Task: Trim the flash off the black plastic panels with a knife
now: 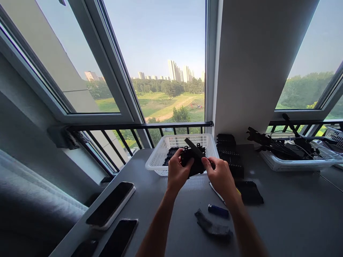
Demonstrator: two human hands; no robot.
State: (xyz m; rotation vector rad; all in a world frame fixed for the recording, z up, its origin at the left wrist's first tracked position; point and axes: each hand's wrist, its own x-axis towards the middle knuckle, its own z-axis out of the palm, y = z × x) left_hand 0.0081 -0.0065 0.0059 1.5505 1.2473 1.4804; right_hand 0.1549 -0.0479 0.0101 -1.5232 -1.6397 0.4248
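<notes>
Two hands meet over the counter (pixel 289 214), both closed on one black part (pixel 193 161). The left hand (pixel 177 174) grips its left end with curled fingers; the right hand (pixel 220 176) pinches its right end between thumb and fingers. The part is matte black, roughly rectangular, with small lugs along its top edge and a flat strip rising at a slant from its middle toward the upper left. It is held in the air just in front of the near wall of a white mesh basket (pixel 160 157), which holds more black pieces.

Right of the basket, stacked black parts (pixel 227 150) stand against the pillar (pixel 254 64), and a flat black piece (pixel 249 192) lies just beside the right wrist. Below the hands lie a blue lighter (pixel 218 211) and a crumpled dark scrap (pixel 213 227), near each other but apart. Two phones (pixel 109 204) lie face up along the counter's left edge, one overhanging it slightly. A second white tray (pixel 294 163) of dark tools and cables sits at far right. Bare counter shows between the forearms and to the right of the lighter; the railing (pixel 134 125) and window bound the far side.
</notes>
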